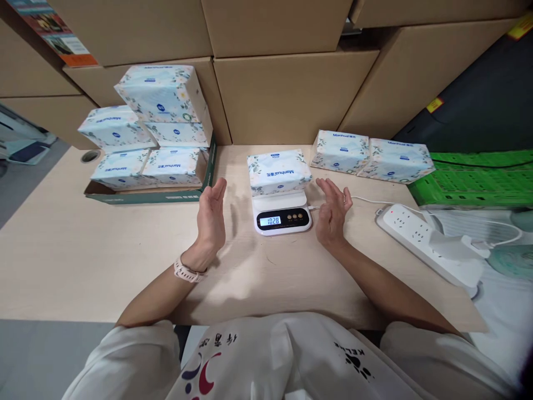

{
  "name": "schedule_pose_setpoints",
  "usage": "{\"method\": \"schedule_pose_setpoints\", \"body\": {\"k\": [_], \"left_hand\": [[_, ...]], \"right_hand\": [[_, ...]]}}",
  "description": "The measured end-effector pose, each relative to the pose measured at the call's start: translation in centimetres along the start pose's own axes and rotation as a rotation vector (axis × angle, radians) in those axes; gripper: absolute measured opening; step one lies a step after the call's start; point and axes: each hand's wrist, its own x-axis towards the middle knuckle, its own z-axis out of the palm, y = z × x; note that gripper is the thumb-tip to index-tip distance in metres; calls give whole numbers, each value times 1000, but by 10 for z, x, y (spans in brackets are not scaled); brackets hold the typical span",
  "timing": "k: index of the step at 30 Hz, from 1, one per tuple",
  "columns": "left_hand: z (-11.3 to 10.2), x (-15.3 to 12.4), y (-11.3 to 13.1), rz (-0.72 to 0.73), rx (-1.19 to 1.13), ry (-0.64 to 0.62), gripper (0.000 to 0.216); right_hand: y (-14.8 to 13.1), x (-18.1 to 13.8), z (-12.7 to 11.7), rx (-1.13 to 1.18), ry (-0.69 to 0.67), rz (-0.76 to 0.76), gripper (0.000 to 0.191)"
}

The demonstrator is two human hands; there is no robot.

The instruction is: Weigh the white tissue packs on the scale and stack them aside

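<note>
A white digital scale (pixel 282 216) stands mid-table, its lit display showing digits. One tissue pack (pixel 278 172) with a floral wrapper and blue lettering lies on its platform. My left hand (pixel 212 214) hovers left of the scale, palm turned toward it, fingers straight and apart, holding nothing. My right hand (pixel 332 210) is at the scale's right side, fingers loosely spread, empty, near the white cable. Neither hand touches the pack. A pale watch sits on my left wrist.
A shallow green-edged cardboard tray (pixel 145 195) at the left holds several stacked tissue packs (pixel 162 94). Two more packs (pixel 370 155) lie at the back right. A white power strip (pixel 420 236) and a green crate (pixel 478 180) are on the right. Cardboard boxes (pixel 287 94) wall the back.
</note>
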Motion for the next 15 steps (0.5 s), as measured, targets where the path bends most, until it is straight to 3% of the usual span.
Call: {"method": "schedule_pose_setpoints", "body": {"k": [11, 15], "left_hand": [[-5, 1, -3, -5, 21, -72, 59], [9, 6, 10, -41, 39, -61, 50]], "right_hand": [[-3, 3, -1, 20, -19, 68, 62], [-3, 26, 1, 123, -111, 252, 63]]}}
